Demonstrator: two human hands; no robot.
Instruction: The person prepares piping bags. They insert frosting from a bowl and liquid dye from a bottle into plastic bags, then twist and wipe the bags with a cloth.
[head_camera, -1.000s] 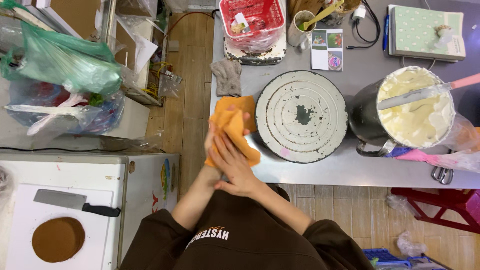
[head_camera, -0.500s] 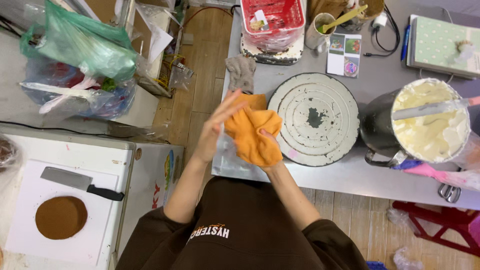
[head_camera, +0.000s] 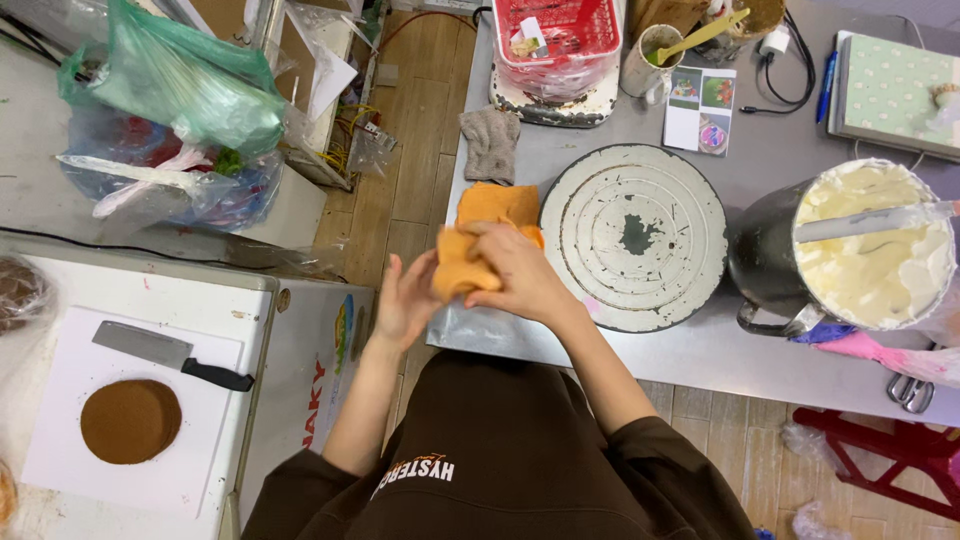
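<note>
Cloth: one soft, crumpled orange cloth (head_camera: 480, 240) is lying bunched at the near left edge of the steel worktop (head_camera: 770, 150), part of it spreading flat on the metal.
Right hand: the right hand (head_camera: 515, 275) is lying over the cloth with its fingers curled round the bunched part, gripping it.
Left hand: the left hand (head_camera: 405, 300) is hanging just off the worktop's left edge, fingers loosely spread and palm turned toward the cloth, touching its side at most; it is gripping nothing.
Turntable: one round, ridged white turntable (head_camera: 633, 237) with chipped paint is sitting just right of the cloth.
Pot: one metal pot (head_camera: 860, 250) is brimming with smooth pale cream, a flat spatula (head_camera: 870, 222) lying across it.
Grey rag: one nubbly grey rag (head_camera: 491, 143) is lying beyond the cloth.
Far edge: one red basket (head_camera: 558, 35) is standing there.
Left counter: one flat brown cake round (head_camera: 131, 421) and one cleaver (head_camera: 170, 355) are resting on a white board (head_camera: 60, 400).
</note>
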